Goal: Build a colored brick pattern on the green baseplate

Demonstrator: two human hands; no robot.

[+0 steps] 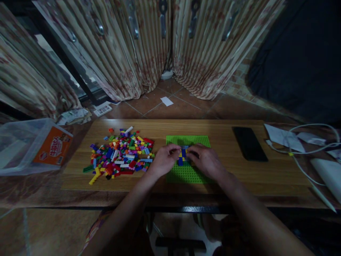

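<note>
A green studded baseplate (197, 174) lies on the wooden board in front of me. Over its middle is a small build of blue and yellow toy bricks (183, 155). My left hand (167, 158) closes on the build's left side, thumb and forefinger pinched near the yellow part. From the right, my right hand (204, 158) grips the same build with curled fingers. Fingers cover part of the bricks, so I cannot tell whether the build is pressed onto the plate or held just above it. A heap of loose colourful bricks (125, 153) spreads to the left.
A black phone (249, 144) lies right of the plate on the wooden board (223, 133). White cables (306, 154) and papers (283, 137) are at the far right. A clear plastic bin (23, 145) with an orange label stands far left. Curtains hang behind.
</note>
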